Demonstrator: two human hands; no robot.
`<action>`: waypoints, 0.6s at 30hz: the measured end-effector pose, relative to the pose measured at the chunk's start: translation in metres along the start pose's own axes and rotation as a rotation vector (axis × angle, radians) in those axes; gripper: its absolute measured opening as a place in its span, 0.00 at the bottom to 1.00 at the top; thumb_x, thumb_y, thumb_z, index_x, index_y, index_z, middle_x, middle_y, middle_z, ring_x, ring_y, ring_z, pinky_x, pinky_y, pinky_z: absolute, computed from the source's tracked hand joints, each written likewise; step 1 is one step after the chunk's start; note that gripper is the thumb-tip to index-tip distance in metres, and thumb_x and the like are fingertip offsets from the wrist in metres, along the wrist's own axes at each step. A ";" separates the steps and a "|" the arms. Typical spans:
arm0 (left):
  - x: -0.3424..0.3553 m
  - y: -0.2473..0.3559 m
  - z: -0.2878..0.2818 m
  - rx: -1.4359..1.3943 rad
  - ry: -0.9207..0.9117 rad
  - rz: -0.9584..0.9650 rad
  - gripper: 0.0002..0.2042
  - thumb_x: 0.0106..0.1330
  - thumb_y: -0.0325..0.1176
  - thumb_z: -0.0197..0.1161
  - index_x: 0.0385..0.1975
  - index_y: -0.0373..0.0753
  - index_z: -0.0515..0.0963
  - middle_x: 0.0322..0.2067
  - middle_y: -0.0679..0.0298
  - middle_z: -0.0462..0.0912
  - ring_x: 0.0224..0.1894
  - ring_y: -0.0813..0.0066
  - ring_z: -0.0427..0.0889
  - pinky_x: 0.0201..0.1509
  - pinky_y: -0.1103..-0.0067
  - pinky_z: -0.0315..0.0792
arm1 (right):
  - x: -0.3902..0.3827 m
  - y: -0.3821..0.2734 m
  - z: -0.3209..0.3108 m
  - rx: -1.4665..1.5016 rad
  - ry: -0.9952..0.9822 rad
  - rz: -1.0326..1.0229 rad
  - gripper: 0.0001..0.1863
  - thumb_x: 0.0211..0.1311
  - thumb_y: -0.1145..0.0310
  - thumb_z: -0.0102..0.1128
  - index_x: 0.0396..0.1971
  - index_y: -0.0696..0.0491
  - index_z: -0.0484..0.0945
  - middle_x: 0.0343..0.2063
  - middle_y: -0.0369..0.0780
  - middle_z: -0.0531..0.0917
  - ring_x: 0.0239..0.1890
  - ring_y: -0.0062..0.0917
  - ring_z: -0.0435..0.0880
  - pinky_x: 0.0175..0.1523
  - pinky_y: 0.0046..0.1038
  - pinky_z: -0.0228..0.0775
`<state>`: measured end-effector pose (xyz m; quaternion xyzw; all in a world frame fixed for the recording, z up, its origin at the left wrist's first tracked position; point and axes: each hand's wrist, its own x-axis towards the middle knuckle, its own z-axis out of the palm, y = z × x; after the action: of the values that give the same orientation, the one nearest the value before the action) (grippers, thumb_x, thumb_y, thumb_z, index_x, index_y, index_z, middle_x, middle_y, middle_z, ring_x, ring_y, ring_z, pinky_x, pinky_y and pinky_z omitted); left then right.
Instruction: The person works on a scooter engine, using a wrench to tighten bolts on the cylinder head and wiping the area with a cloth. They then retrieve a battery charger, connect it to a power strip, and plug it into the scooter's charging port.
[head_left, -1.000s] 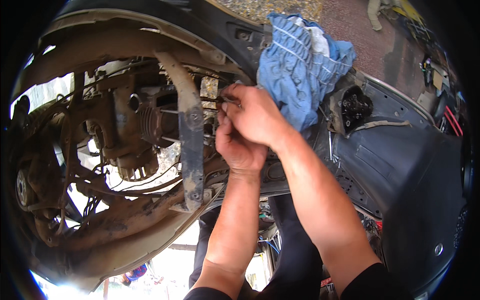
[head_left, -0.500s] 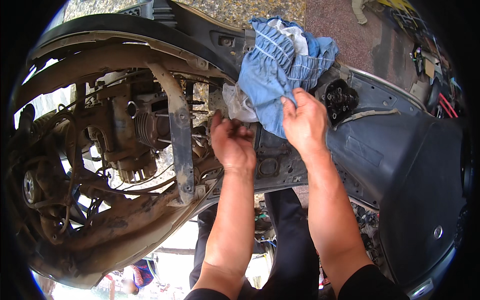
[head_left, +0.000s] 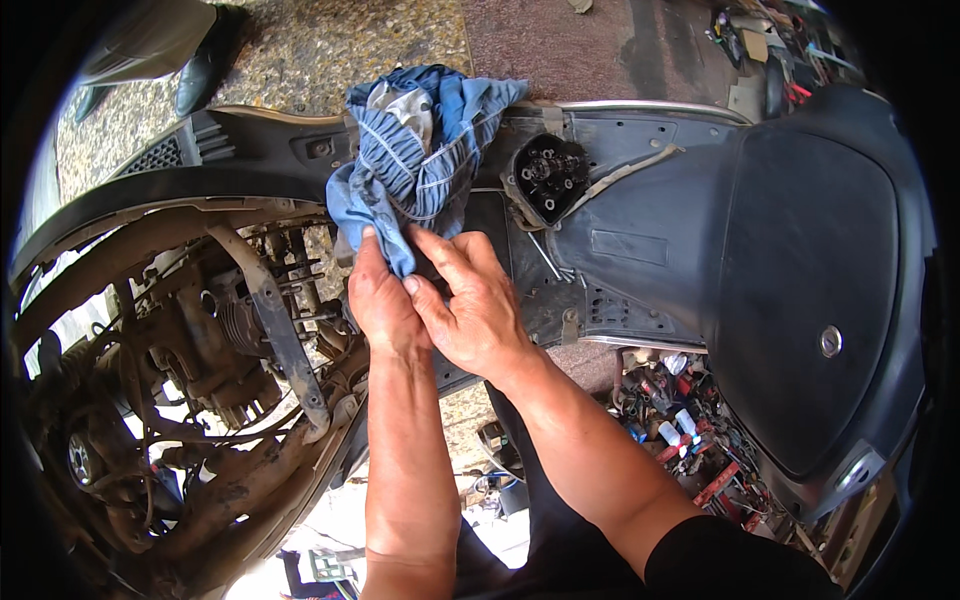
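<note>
A crumpled blue cloth (head_left: 425, 165) with white stitched seams and gathered bands lies over the dark floorboard of a partly dismantled scooter. Its near end hangs down toward me in a narrow fold. My left hand (head_left: 388, 305) is closed on this fold, thumb pointing up along it. Beside it, touching, my right hand (head_left: 470, 305) grips the same fold between thumb and bent fingers. Just right of the cloth sits an oily black engine part (head_left: 548, 178) with bolt holes. Close by, a few thin metal rods (head_left: 550, 258) rest on the floorboard.
The exposed engine (head_left: 235, 325) and brown frame tubes fill the left side. A black scooter seat (head_left: 820, 280) is at right, with a pale strip (head_left: 625, 178) near it. Loose tools and parts (head_left: 690, 430) lie below right. Another person's shoe (head_left: 205, 65) shows at upper left.
My left hand, empty beside the engine before, has come to the cloth and now holds it with my right. The view has shifted right, and another person's feet have come into it.
</note>
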<state>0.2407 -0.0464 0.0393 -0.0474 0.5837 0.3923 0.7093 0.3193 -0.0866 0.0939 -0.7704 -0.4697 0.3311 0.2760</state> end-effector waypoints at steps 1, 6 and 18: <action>-0.001 0.001 0.001 -0.023 -0.001 -0.020 0.16 0.76 0.42 0.48 0.42 0.36 0.77 0.36 0.64 0.81 0.37 0.73 0.80 0.44 0.76 0.76 | 0.001 -0.001 0.001 -0.020 -0.009 0.033 0.15 0.59 0.69 0.64 0.46 0.54 0.79 0.35 0.45 0.76 0.37 0.43 0.79 0.40 0.40 0.73; -0.018 0.003 0.005 -0.001 -0.168 0.017 0.11 0.73 0.31 0.49 0.49 0.35 0.74 0.42 0.63 0.79 0.43 0.75 0.77 0.50 0.77 0.72 | 0.022 0.008 0.018 -0.076 0.070 0.096 0.06 0.57 0.74 0.63 0.34 0.58 0.80 0.29 0.47 0.78 0.34 0.42 0.78 0.39 0.39 0.71; -0.030 0.016 -0.002 0.136 -0.157 0.091 0.15 0.70 0.28 0.51 0.55 0.33 0.71 0.43 0.65 0.78 0.42 0.78 0.76 0.47 0.79 0.71 | 0.028 0.017 0.033 0.043 0.098 0.134 0.05 0.53 0.78 0.61 0.31 0.58 0.80 0.28 0.47 0.79 0.32 0.43 0.80 0.38 0.38 0.72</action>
<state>0.2289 -0.0511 0.0706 0.0583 0.5530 0.3861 0.7360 0.3129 -0.0637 0.0542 -0.8093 -0.3960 0.3207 0.2922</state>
